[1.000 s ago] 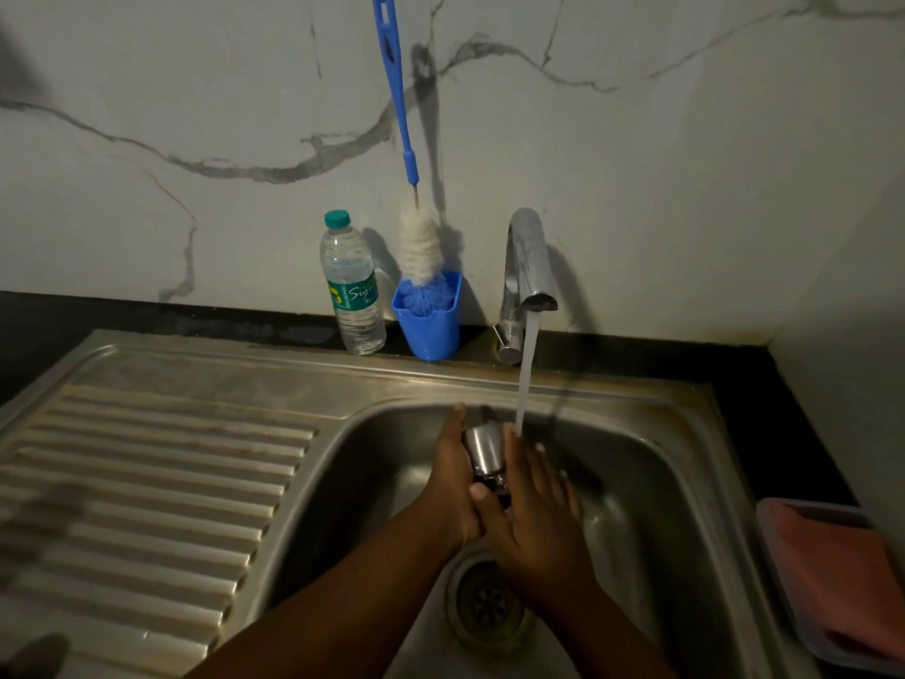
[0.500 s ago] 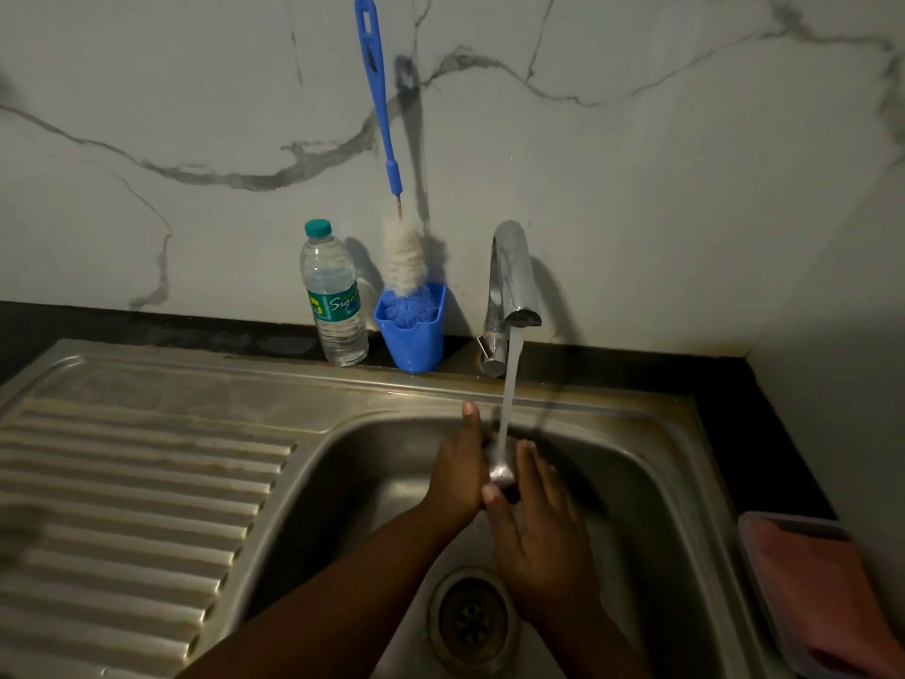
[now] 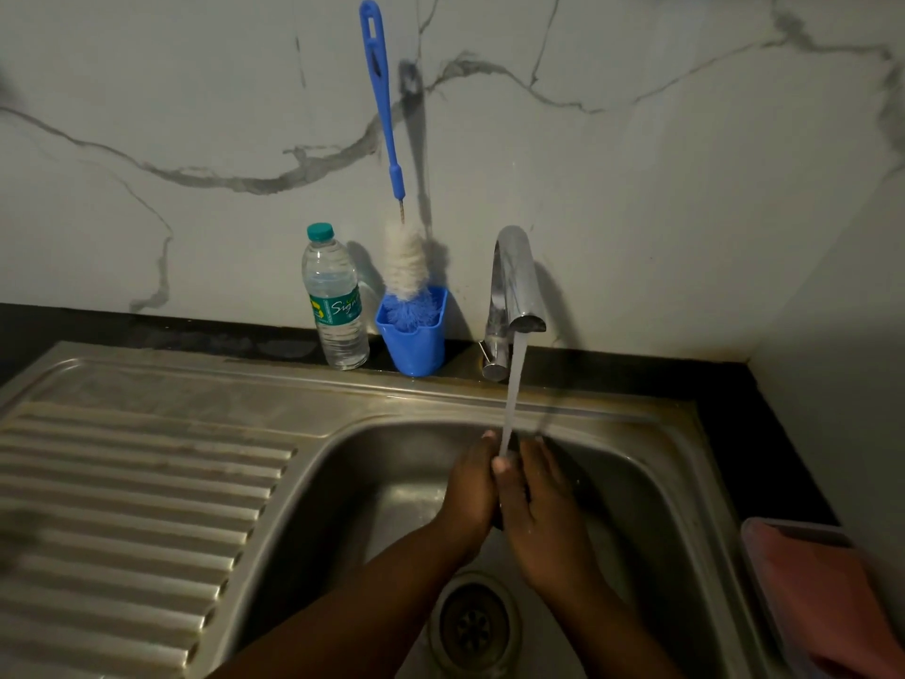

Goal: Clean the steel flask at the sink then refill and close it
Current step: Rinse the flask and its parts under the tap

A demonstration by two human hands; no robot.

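Note:
Both my hands are pressed together in the steel sink basin, right under the running water stream from the chrome tap. My left hand cups a small steel flask piece from the left. From the other side my right hand closes on it, thumb tip laid over the top. The piece is almost entirely hidden between the palms. The flask body is not in view.
A blue-handled bottle brush stands in a blue cup behind the sink, next to a plastic water bottle. The ribbed drainboard lies left and the drain below my hands. A pink cloth lies in a tray at right.
The steel piece showed between my hands a second ago; my hands have closed over it and hide it. They stay under the stream. The view has tilted down slightly.

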